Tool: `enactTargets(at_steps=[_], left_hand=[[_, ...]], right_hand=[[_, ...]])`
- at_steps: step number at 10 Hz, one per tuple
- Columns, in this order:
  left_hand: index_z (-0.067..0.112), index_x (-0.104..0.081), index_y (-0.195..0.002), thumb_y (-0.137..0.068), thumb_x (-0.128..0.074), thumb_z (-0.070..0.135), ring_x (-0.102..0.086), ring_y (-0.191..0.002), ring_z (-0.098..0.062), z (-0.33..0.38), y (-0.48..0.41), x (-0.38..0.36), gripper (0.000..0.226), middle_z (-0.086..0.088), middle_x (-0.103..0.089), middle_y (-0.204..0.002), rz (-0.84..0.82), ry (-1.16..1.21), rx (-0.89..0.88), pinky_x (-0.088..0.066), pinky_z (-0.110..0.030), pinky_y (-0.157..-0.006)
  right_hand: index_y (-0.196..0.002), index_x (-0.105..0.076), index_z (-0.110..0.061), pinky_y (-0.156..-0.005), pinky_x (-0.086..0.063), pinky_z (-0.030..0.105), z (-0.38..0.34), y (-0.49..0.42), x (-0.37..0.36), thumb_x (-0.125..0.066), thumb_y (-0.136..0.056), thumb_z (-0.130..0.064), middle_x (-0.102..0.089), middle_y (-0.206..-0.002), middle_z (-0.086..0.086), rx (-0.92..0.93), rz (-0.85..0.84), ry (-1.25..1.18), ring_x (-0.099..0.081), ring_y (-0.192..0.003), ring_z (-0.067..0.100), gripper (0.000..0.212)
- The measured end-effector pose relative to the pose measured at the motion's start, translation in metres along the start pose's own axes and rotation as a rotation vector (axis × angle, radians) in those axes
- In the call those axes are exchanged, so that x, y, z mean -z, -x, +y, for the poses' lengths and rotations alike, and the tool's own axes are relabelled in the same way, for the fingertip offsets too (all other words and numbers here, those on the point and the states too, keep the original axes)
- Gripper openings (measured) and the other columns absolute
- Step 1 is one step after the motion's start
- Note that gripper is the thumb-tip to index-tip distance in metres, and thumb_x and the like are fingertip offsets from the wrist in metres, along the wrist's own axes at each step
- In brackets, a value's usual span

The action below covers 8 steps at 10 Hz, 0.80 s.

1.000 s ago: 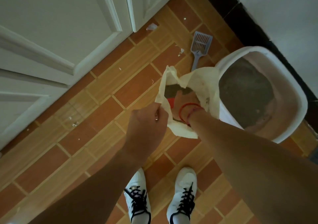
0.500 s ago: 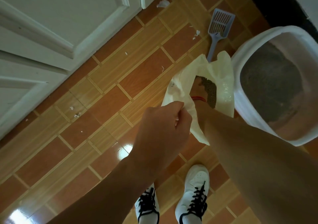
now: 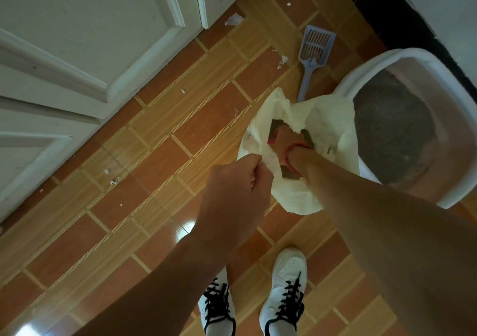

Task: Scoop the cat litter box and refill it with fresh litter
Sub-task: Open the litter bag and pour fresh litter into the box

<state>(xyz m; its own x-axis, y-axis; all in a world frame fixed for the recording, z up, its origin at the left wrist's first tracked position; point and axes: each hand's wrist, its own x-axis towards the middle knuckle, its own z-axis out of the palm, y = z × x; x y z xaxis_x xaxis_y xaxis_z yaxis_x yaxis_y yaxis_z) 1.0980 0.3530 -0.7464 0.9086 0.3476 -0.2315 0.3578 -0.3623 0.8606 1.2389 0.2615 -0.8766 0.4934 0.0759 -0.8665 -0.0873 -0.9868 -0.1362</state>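
My left hand pinches the near rim of a pale yellow plastic bag and holds its mouth up. My right hand reaches down inside the bag, with a red band on the wrist; the bag hides its fingers, so what they do stays unseen. Grey litter shows at the bottom of the bag, plus something small and red beside the hand. The white litter box stands at the right, touching the bag, with grey litter in it. A blue slotted scoop lies on the floor beyond the bag.
White panelled doors fill the left and top. The orange tiled floor carries scattered white scraps. A dark skirting and white wall run behind the litter box. My white shoes stand at the bottom.
The bag's mouth has opened wider and my right hand has sunk deeper into it. My left hand keeps its pinch on the rim. The view has shifted slightly.
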Motion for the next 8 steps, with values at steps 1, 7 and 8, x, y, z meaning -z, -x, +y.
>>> enactTargets(at_steps=[1,7,8], left_hand=[[0.007,-0.048,-0.059,-0.096,-0.053,0.009,-0.039,-0.038,-0.028,0.005,-0.001,0.002,0.038,-0.006,-0.044,-0.044,0.015,-0.002,0.045,-0.035,-0.038,-0.035],[-0.001,-0.062,-0.071,-0.097,-0.051,0.015,-0.045,-0.045,-0.013,0.038,0.002,0.015,0.033,-0.011,-0.059,-0.057,0.049,-0.079,0.346,-0.04,-0.026,-0.041],[-0.001,-0.067,-0.08,-0.098,-0.051,0.015,-0.063,-0.053,-0.021,0.046,0.003,0.017,0.029,-0.014,-0.067,-0.067,0.05,-0.089,0.362,-0.047,-0.024,-0.044]], right_hand=[[-0.126,-0.051,0.0,-0.086,-0.045,0.04,-0.006,0.031,0.021,-0.056,-0.088,-0.008,-0.054,-0.13,0.017,-0.053,-0.003,-0.101,-0.053,-0.115,0.036,0.04],[-0.116,-0.053,-0.015,-0.098,-0.049,0.045,-0.004,0.142,0.082,-0.047,-0.083,0.0,-0.053,-0.095,0.0,0.078,-0.093,-0.55,-0.053,-0.108,0.026,0.037],[-0.108,-0.059,-0.012,-0.095,-0.051,0.042,-0.005,0.174,0.098,-0.05,-0.077,0.003,-0.058,-0.096,0.001,0.172,-0.138,-0.598,-0.056,-0.106,0.026,0.036]])
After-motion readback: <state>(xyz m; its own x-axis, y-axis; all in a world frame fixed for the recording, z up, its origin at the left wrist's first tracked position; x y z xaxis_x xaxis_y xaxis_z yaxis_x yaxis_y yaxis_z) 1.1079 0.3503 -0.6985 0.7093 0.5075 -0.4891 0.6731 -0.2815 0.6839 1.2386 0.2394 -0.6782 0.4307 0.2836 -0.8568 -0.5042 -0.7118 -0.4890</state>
